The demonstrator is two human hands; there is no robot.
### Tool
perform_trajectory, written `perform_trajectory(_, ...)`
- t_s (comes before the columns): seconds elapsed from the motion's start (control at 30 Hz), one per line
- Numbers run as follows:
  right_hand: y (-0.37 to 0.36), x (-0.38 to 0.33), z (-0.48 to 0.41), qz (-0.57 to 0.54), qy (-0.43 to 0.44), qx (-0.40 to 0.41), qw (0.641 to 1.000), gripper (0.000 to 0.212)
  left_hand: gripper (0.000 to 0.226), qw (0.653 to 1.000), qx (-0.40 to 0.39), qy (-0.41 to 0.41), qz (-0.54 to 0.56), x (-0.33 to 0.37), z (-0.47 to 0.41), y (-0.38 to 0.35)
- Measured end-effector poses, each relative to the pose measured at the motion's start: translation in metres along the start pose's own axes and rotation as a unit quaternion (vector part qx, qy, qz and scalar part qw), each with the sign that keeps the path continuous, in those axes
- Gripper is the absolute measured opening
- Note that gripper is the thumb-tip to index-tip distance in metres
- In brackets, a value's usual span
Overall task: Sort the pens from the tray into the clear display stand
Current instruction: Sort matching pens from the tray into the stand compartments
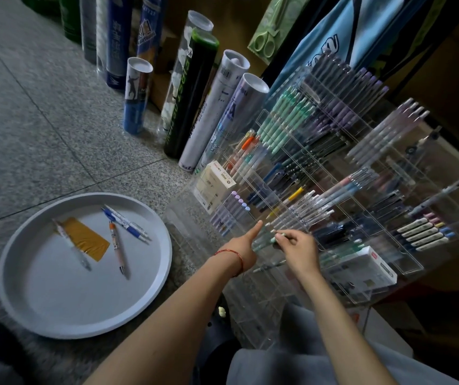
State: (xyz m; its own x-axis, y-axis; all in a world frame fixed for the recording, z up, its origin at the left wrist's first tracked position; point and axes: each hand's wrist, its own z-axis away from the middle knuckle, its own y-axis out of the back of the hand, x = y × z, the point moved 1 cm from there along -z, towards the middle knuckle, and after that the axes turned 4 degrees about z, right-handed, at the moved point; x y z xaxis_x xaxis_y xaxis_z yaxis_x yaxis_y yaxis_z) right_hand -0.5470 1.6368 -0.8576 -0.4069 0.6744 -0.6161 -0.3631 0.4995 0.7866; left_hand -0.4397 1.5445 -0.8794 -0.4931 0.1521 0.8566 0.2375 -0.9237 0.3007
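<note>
The tray [64,298] lies on the floor [42,107] at 8 o'clock. It carries a blue pen [125,223], an orange pen [117,247] and a clear pen [71,243] lying across a yellow tape patch [89,240]. The stand [186,229] fills 3 o'clock, its slots packed with pens. Near centre, the right hand [299,250] pinches a green pen [264,243] at the stand's near slots. The left hand [243,247] is just at its 9 o'clock, thumb out, fingers hidden. Tubes [192,93] stand at 12 o'clock.
</note>
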Motion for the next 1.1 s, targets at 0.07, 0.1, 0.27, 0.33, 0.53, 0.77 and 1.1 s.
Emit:
perform_trajectory(0.07, -0.001, -0.001, -0.001, 0.002, 0.002, -0.006, 1.0, 0.012, 0.088, 1.0, -0.002, -0.003, -0.003, -0.002, -0.001, 0.0)
perform_trajectory(0.1, -0.002, -0.001, -0.001, 0.015, 0.004, -0.015, 1.0, 0.012, 0.088, 1.0, -0.004, -0.003, -0.004, -0.003, -0.001, 0.0)
perform_trajectory(0.27, -0.009, -0.005, -0.002, 0.062, -0.016, -0.045, 0.997, 0.016, 0.086, 1.0, -0.014, -0.008, -0.015, -0.009, -0.001, -0.001)
perform_trajectory(0.33, -0.009, -0.005, -0.001, 0.084, -0.018, -0.057, 0.995, 0.018, 0.085, 1.0, 0.003, -0.015, -0.004, -0.01, -0.001, -0.003)
perform_trajectory(0.53, -0.015, -0.012, -0.001, 0.255, -0.036, -0.071, 0.964, 0.02, 0.084, 0.996, 0.055, 0.004, 0.064, -0.027, 0.005, -0.01)
perform_trajectory(0.77, -0.02, -0.024, -0.006, 0.255, -0.051, -0.08, 0.962, 0.023, 0.083, 0.997, 0.044, 0.0, 0.062, -0.028, 0.009, -0.013)
perform_trajectory(1.1, -0.02, -0.044, -0.015, 0.27, 0.004, -0.154, 0.95, 0.044, 0.082, 0.996, 0.057, -0.008, 0.068, -0.03, 0.005, -0.015)
